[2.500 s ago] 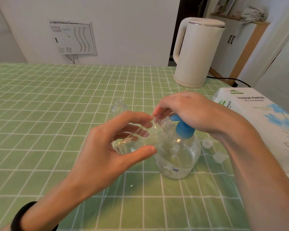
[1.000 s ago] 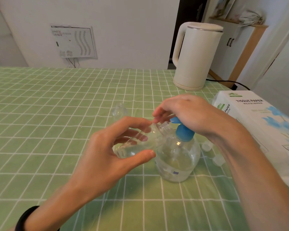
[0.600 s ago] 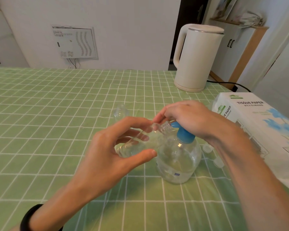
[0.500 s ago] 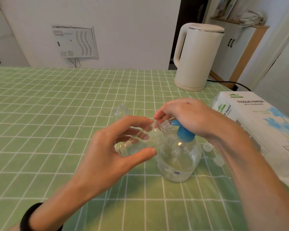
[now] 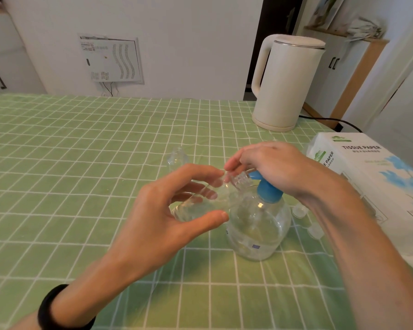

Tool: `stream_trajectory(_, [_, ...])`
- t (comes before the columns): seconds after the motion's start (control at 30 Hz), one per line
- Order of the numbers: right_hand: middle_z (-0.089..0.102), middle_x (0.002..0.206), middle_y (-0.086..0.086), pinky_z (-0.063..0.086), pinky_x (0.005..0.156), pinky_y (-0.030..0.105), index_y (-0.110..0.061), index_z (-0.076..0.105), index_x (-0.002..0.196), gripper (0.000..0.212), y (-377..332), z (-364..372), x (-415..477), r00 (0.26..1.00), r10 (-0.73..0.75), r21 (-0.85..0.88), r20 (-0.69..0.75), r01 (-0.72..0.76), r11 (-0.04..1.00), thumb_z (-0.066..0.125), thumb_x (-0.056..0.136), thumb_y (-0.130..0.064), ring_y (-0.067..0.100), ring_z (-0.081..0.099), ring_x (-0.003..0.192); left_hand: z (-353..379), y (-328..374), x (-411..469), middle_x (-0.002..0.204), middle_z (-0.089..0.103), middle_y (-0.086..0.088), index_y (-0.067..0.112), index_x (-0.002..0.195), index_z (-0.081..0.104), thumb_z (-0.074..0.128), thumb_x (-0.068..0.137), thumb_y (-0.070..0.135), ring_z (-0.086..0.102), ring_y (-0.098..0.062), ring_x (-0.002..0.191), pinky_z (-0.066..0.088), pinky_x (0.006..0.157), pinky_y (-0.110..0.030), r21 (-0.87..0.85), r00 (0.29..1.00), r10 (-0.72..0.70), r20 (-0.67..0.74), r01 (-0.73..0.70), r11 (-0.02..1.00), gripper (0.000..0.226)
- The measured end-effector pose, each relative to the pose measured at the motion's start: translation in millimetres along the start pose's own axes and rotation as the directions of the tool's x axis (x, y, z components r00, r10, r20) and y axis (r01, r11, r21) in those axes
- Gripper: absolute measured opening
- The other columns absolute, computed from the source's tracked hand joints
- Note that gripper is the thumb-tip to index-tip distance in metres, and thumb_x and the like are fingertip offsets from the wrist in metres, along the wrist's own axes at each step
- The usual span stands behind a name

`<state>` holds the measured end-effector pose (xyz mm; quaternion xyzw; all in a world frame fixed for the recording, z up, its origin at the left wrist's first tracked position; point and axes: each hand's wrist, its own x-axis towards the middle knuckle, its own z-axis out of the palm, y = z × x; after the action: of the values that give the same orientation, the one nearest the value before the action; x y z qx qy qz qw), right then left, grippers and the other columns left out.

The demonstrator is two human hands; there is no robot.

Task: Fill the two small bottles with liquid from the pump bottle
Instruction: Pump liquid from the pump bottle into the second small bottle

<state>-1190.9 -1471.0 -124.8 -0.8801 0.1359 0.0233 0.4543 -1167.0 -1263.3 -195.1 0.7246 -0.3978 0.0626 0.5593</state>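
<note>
Pump bottle (image 5: 258, 225) stood upright on the bench (image 5: 57, 163), a clear round flask with liquid low in its belly and a blue pump head (image 5: 268, 190) on top. In the head view, the only one given, the right grip (image 5: 277, 163) lay curled over that pump head. Its fingertips (image 5: 230, 166) reached down past the nozzle to the threaded neck of the small bottle (image 5: 196, 208). The left grip (image 5: 167, 217) was closed on that small bottle, thumb beneath and fingers over. It held the bottle tilted in the air, mouth up against the nozzle and base toward the left. Some clear liquid had pooled in its lower end.

Across the last two and a half seconds hardly anything had shifted. Both grips kept the same posture, the mouth stayed at the nozzle, and no clear rise in level could be made out. I judged that pumping into this first bottle was ongoing, with the fill only partial. The second small bottle (image 5: 177, 158) stood on the bench beyond the left grip, apparently empty, so half the task or more seemed to remain. Two clear caps (image 5: 298, 210) lay on the bench just right of the pump bottle.

As for writing, the white pack (image 5: 367, 167) at the right read "TISSUE PAPER" on two faces, with smaller print too fine to read. A small blue mark low on the pump bottle and the print on the wall panel (image 5: 110, 59) were illegible.
</note>
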Motion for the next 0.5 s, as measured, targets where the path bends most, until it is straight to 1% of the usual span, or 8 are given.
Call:
stream_trajectory(0.17, [0.081, 0.103, -0.006, 0.050, 0.099, 0.027, -0.022, 0.081, 0.095, 0.035, -1.9, -3.1, -1.4, 0.999, -0.038, 0.003, -0.008, 0.038, 0.999, 0.047, 0.104, -0.018, 0.009, 0.071, 0.108, -1.0, -0.9, 0.2, 0.118, 0.074, 0.019, 0.036, 0.125, 0.067, 0.083, 0.079, 0.042, 0.076, -0.008, 0.104, 0.059, 0.092, -0.020, -0.009, 1.000, -0.005, 0.000, 0.005, 1.000, 0.050])
stream_trajectory(0.23, [0.082, 0.102, -0.006, 0.050, 0.097, 0.026, -0.022, 0.082, 0.094, 0.036, -1.8, -3.2, -1.1, 0.999, -0.033, 0.014, -0.004, 0.033, 0.999, 0.047, 0.103, -0.017, 0.008, 0.071, 0.107, -1.6, -0.9, 1.3, 0.118, 0.074, 0.019, 0.035, 0.125, 0.067, 0.083, 0.079, 0.042, 0.076, -0.008, 0.104, 0.059, 0.092, -0.020, -0.009, 1.000, -0.007, 0.001, 0.007, 1.000, 0.049])
stream_trajectory(0.3, [0.081, 0.102, -0.008, 0.050, 0.092, 0.025, -0.023, 0.083, 0.091, 0.037, -1.8, -1.8, 0.9, 1.000, -0.017, 0.013, -0.011, 0.018, 1.000, 0.049, 0.101, -0.016, 0.006, 0.071, 0.105, -2.2, -2.8, 2.4, 0.118, 0.074, 0.019, 0.035, 0.125, 0.067, 0.082, 0.079, 0.043, 0.076, -0.008, 0.104, 0.059, 0.093, -0.021, 0.000, 1.000, -0.004, 0.002, 0.004, 1.000, 0.049])
stream_trajectory(0.37, [0.080, 0.104, -0.010, 0.049, 0.088, 0.027, -0.025, 0.086, 0.086, 0.036, -1.4, 0.7, 2.3, 1.000, 0.011, 0.012, -0.015, -0.011, 1.000, 0.053, 0.099, -0.016, 0.004, 0.069, 0.102, -2.0, -3.6, 2.3, 0.118, 0.074, 0.020, 0.035, 0.125, 0.067, 0.083, 0.079, 0.042, 0.076, -0.007, 0.104, 0.059, 0.093, -0.021, -0.001, 1.000, -0.009, 0.004, 0.009, 1.000, 0.049])
stream_trajectory(0.43, [0.078, 0.108, -0.010, 0.048, 0.087, 0.027, -0.025, 0.086, 0.084, 0.035, -1.1, 1.3, 2.7, 1.000, 0.022, 0.008, -0.007, -0.022, 1.000, 0.055, 0.097, -0.015, 0.004, 0.067, 0.102, -1.4, -2.4, 2.4, 0.118, 0.074, 0.021, 0.036, 0.125, 0.067, 0.083, 0.078, 0.042, 0.076, -0.008, 0.105, 0.059, 0.093, -0.021, -0.008, 1.000, -0.008, -0.002, 0.008, 1.000, 0.049])
stream_trajectory(0.5, [0.077, 0.109, -0.010, 0.047, 0.088, 0.025, -0.026, 0.086, 0.085, 0.036, -0.8, 0.8, 2.1, 1.000, 0.010, -0.008, -0.004, -0.010, 1.000, 0.053, 0.098, -0.016, 0.005, 0.066, 0.105, -0.2, -1.0, 2.0, 0.118, 0.074, 0.022, 0.037, 0.125, 0.067, 0.082, 0.078, 0.043, 0.076, -0.007, 0.104, 0.058, 0.093, -0.020, -0.005, 1.000, -0.005, 0.001, 0.005, 1.000, 0.049])
